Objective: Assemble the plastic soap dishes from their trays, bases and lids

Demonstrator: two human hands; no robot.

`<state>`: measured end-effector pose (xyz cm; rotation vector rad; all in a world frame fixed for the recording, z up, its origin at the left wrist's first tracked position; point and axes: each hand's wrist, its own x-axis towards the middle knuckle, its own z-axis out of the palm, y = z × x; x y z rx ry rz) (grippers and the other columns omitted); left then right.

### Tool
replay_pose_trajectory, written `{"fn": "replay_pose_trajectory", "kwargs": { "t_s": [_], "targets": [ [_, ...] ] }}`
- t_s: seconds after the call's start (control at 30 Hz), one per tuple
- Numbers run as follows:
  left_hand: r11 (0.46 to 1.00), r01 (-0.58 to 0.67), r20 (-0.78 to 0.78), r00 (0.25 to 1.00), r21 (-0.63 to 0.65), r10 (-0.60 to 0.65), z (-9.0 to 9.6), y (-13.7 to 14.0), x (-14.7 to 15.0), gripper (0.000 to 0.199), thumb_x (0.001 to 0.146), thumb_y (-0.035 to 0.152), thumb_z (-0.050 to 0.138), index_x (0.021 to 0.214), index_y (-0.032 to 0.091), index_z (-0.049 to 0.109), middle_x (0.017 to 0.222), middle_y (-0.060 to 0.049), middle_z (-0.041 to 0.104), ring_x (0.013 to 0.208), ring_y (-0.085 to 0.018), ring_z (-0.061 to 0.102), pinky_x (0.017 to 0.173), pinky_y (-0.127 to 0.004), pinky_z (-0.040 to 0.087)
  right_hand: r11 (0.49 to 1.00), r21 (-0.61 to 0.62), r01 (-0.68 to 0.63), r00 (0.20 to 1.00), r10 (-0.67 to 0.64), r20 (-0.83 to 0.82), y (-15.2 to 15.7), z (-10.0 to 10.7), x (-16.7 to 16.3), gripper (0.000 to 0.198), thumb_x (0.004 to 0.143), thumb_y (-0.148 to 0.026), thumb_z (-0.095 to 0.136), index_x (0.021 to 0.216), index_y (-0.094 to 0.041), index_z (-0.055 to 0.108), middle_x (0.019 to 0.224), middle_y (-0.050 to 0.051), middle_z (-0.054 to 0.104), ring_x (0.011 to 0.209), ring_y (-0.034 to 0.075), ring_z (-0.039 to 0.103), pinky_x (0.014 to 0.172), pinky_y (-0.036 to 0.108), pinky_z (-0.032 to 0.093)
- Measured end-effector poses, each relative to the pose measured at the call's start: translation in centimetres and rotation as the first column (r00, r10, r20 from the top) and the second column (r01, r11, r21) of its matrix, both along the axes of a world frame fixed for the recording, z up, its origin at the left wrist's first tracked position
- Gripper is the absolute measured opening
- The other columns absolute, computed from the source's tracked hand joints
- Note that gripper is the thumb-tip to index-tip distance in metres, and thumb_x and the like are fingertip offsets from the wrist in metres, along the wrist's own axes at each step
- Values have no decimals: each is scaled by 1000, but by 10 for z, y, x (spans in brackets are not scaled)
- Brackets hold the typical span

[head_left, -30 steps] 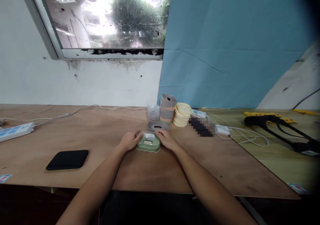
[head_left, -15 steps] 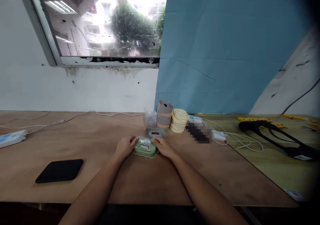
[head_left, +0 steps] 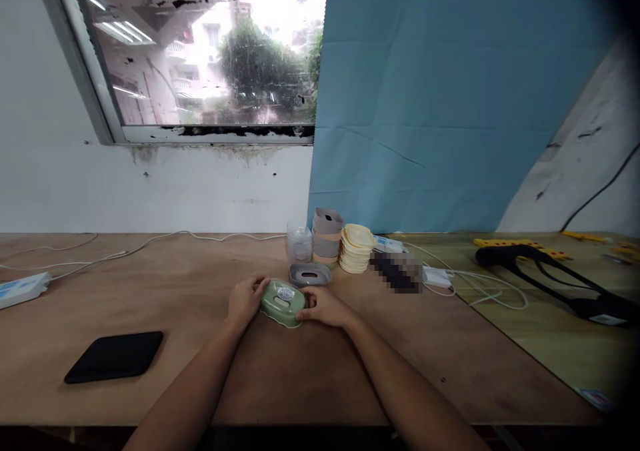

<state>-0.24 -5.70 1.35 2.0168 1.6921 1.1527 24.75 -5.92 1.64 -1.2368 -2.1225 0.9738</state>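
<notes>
A pale green plastic box (head_left: pixel 283 312) with rounded corners, an oval slot and a round white label on top is between my two hands at the middle of the table. My left hand (head_left: pixel 245 302) grips its left end, fingers along the far edge. On the right end, my right hand (head_left: pixel 324 306) closes with thumb and fingers. The box is turned at a slant. Just behind it lies a grey tray (head_left: pixel 320 278) with an oval slot, apart from both hands.
Behind stand clear plastic pieces (head_left: pixel 299 245), a stack of grey and orange trays (head_left: pixel 327 245) and several stacked yellow trays (head_left: pixel 355 259). A black flat case (head_left: pixel 114 357) lies front left. White power strips (head_left: pixel 23 289), cables and a black strap-like frame (head_left: pixel 555 281) lie at the sides.
The green box has turned so its right end sits nearer me. My right hand has shifted towards me along that end and wraps it more. The view has tilted slightly up.
</notes>
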Motion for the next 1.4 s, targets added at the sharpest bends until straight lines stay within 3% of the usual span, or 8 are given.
{"fn": "replay_pose_trajectory", "kwargs": {
  "t_s": [0.1, 0.17, 0.27, 0.37, 0.57, 0.9, 1.2, 1.4],
  "targets": [
    [982, 40, -79, 997, 186, -25, 9, -9, 4, 40, 91, 47, 42, 102, 20, 68, 102, -9, 69, 96, -23, 60, 87, -36, 44, 994, 81, 74, 995, -79, 65, -3, -1, -5, 65, 57, -60, 76, 104, -17, 66, 69, -1, 60, 60, 11, 48, 50, 20, 30],
    [954, 151, -181, 978, 259, -106, 15, -16, 10, 38, 89, 47, 46, 105, 20, 68, 107, -10, 67, 101, -24, 57, 92, -38, 41, 978, 150, 146, 981, -162, 103, -5, -2, -12, 62, 58, -62, 74, 101, -17, 67, 75, 1, 64, 63, 13, 52, 52, 21, 32],
    [910, 352, -355, 898, 219, -262, 20, -25, 22, 42, 82, 52, 55, 110, 22, 66, 112, -11, 64, 105, -27, 55, 95, -41, 37, 946, 226, 234, 953, -269, 142, -6, -4, -22, 54, 63, -61, 71, 97, -19, 67, 81, 4, 67, 68, 16, 56, 54, 23, 32],
    [891, 425, -449, 835, 157, -319, 20, -28, 29, 51, 78, 59, 57, 114, 24, 64, 115, -11, 62, 108, -28, 53, 97, -43, 33, 935, 251, 252, 939, -299, 172, -6, -5, -26, 48, 65, -57, 71, 96, -20, 67, 81, 4, 67, 69, 17, 57, 54, 24, 32],
    [922, 348, -487, 843, 172, -227, 12, -20, 24, 50, 75, 54, 62, 115, 24, 63, 117, -11, 60, 109, -29, 51, 97, -44, 31, 962, 246, 114, 976, -155, 152, -2, -9, -18, 45, 73, -46, 69, 109, -20, 66, 72, 2, 65, 63, 15, 55, 52, 23, 29],
    [964, 173, -496, 867, 204, -50, 6, -12, 13, 48, 73, 25, 58, 120, 27, 58, 123, -11, 57, 116, -30, 49, 107, -52, 19, 925, 318, 209, 967, -243, 72, 3, -8, -10, 33, 80, -40, 61, 107, -20, 67, 71, 3, 64, 65, 17, 57, 58, 27, 37],
    [965, -45, -549, 815, 257, 184, 3, 13, -5, 34, 84, 33, 50, 115, 26, 59, 126, -9, 58, 122, -29, 45, 108, -53, 20, 822, 467, 326, 918, -394, 53, 13, -5, 7, 26, 83, -34, 56, 103, -24, 68, 71, 2, 67, 67, 19, 61, 58, 27, 40],
    [960, -158, -608, 746, 233, 271, 2, 52, -26, 37, 86, 26, 44, 121, 22, 57, 134, -12, 51, 124, -31, 41, 100, -51, 29, 746, 604, 280, 918, -392, 59, 20, -13, 24, 24, 86, -30, 51, 102, -23, 68, 81, 3, 72, 70, 20, 66, 62, 30, 46]
  ]
}}
